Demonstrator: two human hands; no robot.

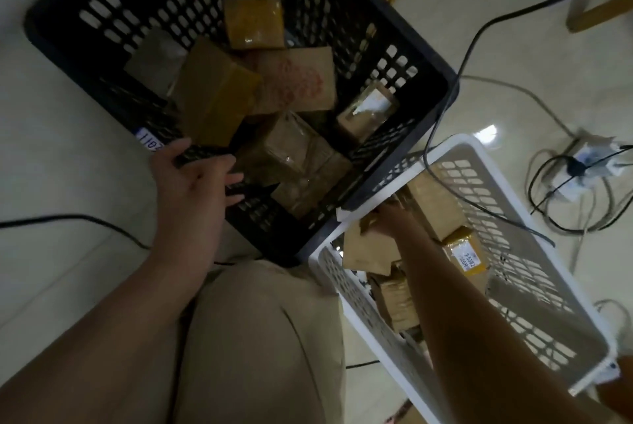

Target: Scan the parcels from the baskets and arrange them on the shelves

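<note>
Person is crouching over two baskets on a pale tiled floor [51, 122]; beige trouser knee [260, 338] is filling the lower centre of the view.

Black basket [404, 40] is sitting upper centre, its near corner touching the white basket [534, 252] at lower right. Black basket is holding several brown parcels lying jumbled: a tape-wrapped yellowish parcel [254, 22] toward the far side, a flat carton with red markings [298, 82] just below it, a tilted brown box [214, 94] leaning on the left, a small parcel with a torn white label [368, 110] by the right wall, and clear-taped parcels [294, 163] in the near part.

Left hand [195, 183] is hovering at the black basket's near-left rim, fingers [233, 180] loosely spread, pinching nothing; the thumb is lying along the rim's edge.

Right hand [394, 218] is reaching down into the white basket, resting on a brown cardboard parcel [366, 249] at the basket's near-left end. Its fingers are hidden behind the hand and blurred; cannot tell whether they are closing on the parcel. Beside the forearm, a yellow-taped parcel with a white numbered label [467, 259] is lying, with more brown parcels [397, 300] below it.

Black cable [479, 33] is running across the floor and over the white basket. A tangle of cables and a power strip [582, 163] are lying at right.
</note>
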